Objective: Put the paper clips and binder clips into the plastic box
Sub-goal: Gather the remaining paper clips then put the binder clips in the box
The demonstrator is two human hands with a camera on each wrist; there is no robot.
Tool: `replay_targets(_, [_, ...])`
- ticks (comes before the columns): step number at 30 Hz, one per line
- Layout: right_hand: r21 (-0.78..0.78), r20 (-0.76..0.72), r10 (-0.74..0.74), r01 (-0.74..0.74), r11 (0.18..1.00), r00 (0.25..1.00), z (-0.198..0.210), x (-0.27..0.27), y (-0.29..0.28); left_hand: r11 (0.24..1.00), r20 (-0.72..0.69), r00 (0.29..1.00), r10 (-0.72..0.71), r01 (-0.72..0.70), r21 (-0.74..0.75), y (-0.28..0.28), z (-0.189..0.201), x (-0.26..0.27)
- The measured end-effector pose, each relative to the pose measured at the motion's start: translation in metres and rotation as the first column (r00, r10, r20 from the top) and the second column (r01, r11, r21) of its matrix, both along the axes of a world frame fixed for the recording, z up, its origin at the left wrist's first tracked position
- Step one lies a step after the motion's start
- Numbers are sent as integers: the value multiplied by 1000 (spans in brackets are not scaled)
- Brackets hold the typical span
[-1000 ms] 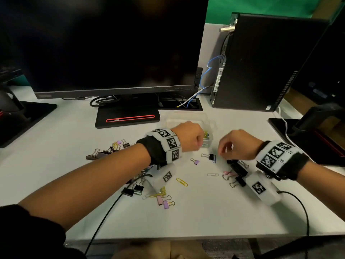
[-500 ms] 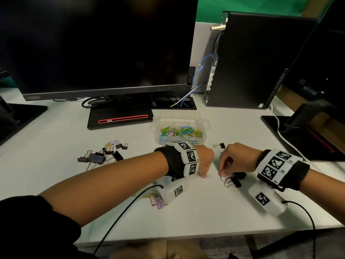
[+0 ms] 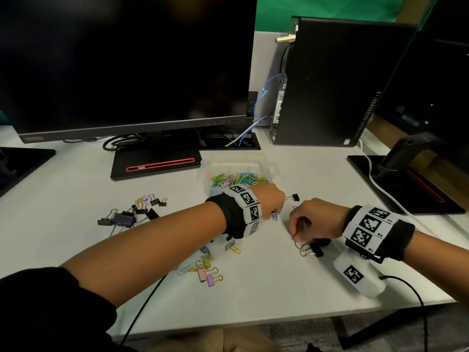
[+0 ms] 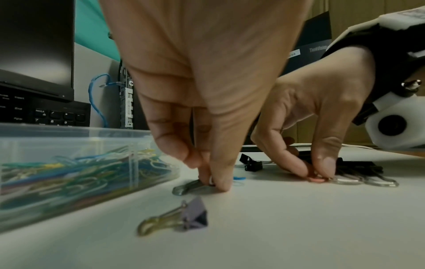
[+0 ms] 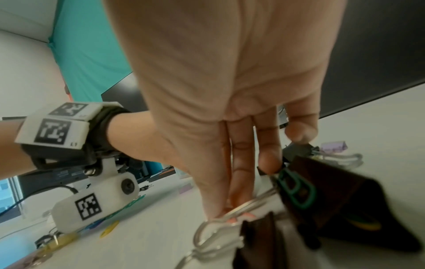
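A: What lay on the left?

B: Loose binder clips (image 3: pixel 119 219) on the desk (image 3: pixel 253 295), then the plastic box (image 3: pixel 264 162) of paper clips (image 3: pixel 238 179).

A: And the hands?

B: The left hand (image 3: pixel 270 199) pinched a silver clip (image 4: pixel 187 186); the right hand (image 3: pixel 314 219) pinched a pink clip (image 4: pixel 317 179). Both were mid-pickup; lifting to the box probably came next.

left arm: bare forearm angles in from the near left corner, marker band on the wrist
left hand (image 3: pixel 270 200): fingers pointing down, fingertips (image 4: pixel 208 174) pinched together at the tabletop
right hand (image 3: pixel 314 219): knuckles up, fingers curled down, thumb and forefinger pinched
right wrist: marker band too, close to the table's right edge
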State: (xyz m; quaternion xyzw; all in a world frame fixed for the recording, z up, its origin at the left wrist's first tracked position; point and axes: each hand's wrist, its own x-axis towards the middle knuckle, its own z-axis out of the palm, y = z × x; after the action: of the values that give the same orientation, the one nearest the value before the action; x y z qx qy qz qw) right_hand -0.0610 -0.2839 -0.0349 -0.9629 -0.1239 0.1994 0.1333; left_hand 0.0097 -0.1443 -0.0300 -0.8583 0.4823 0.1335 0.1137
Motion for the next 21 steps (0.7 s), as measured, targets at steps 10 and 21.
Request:
replay_targets(10, [-53, 17, 49, -48, 997, 999, 0, -4, 14, 1000, -8, 1000, 2, -2, -22, 2, -4, -4])
replay_targets(21, [-128, -18, 49, -51, 990, 999, 4, 3, 7, 977, -140, 986, 90, -115, -181, 24, -7, -6])
